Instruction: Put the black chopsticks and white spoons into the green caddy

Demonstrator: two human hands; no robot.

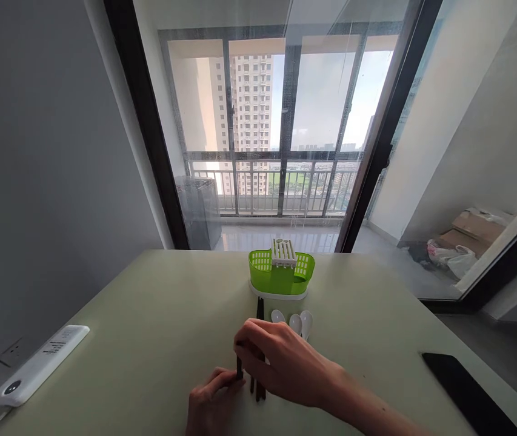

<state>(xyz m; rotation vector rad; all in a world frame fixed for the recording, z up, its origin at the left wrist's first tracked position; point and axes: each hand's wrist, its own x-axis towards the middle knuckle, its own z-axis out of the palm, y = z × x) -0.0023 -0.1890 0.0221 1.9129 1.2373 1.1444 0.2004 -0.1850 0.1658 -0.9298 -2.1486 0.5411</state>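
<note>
My right hand (pixel 285 363) reaches across from the right, fingers closed around a dark chopstick bundle (pixel 239 367) held roughly upright; how many sticks it has is hidden. My left hand (pixel 215 393) is low in view, its fingertips pinched at the lower end of the same chopsticks. Under the right hand, more dark chopsticks (pixel 260 307) lie on the table, partly covered by it. Just beyond the knuckles are white spoons (pixel 306 321), their handles mostly hidden. Behind them stands a green utensil basket (pixel 271 281) with a white slatted piece (pixel 283 252) at its middle.
The pale table (pixel 171 303) reaches toward a glass sliding door. A white power strip (pixel 42 363) lies along the left edge. A black flat object (pixel 467 387), perhaps a phone, lies at the right edge. Cardboard boxes (pixel 476 233) and bags sit beyond the glass.
</note>
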